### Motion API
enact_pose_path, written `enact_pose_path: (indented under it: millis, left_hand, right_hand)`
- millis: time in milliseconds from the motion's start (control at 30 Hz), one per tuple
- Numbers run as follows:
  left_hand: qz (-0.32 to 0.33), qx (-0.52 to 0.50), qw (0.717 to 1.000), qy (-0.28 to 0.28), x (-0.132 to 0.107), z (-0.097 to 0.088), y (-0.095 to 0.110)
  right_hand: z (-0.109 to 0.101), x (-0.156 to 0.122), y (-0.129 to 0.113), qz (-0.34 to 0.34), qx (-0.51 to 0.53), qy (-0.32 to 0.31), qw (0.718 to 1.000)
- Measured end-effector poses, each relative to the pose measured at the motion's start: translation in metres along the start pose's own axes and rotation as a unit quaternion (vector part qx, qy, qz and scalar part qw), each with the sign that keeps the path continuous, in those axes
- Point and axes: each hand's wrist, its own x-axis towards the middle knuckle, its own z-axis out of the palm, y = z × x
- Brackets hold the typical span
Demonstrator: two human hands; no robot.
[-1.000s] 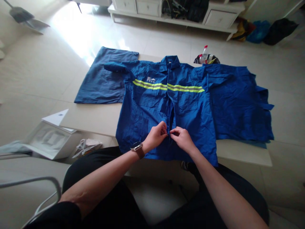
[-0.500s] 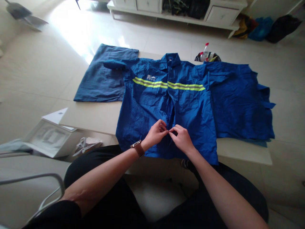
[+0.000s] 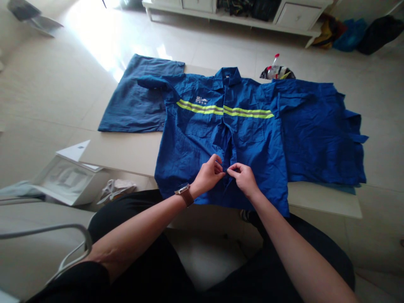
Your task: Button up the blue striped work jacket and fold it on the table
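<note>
A blue work jacket [image 3: 195, 147] with a yellow-and-grey reflective stripe lies spread front side up, its collar at the far side. The chest part is closed, while the front gapes lower down. My left hand [image 3: 208, 176], with a brown-strapped watch above it, pinches one front edge of the jacket near the hem. Just right of it, my right hand [image 3: 244, 179] pinches the opposite front edge between thumb and forefinger. The fingertips of both hands are close together with a small gap. Any button or fastener between them is too small to make out.
The jacket lies on a pale low table [image 3: 123, 153]. Folded blue garments [image 3: 135, 97] are at the left, with a stack of blue clothes [image 3: 318, 134] at the right. A white box [image 3: 69, 181] stands near the table's left front; a white cabinet [image 3: 202, 6] stands behind.
My hands have moved slightly apart, opening a small gap between the fingertips at the jacket's front edges. The view has shifted a little; the jacket lies as before.
</note>
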Motion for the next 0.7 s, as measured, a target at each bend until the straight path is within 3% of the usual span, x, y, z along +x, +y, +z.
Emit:
enact_pose_path:
  millis: [133, 367, 700]
  left_hand:
    - [0.008, 0.028, 1.000, 0.000, -0.001, 0.000, 0.001]
    - [-0.026, 0.053, 0.995, -0.080, 0.000, -0.006, -0.006]
    - [-0.053, 0.052, 0.986, -0.147, -0.006, 0.002, -0.012]
  right_hand:
    - [-0.001, -0.002, -0.003, -0.002, 0.004, -0.006, 1.000]
    - [-0.009, -0.015, -0.017, -0.060, -0.164, -0.049, 0.983]
    - [-0.004, -0.008, -0.017, -0.120, -0.311, 0.009, 0.943]
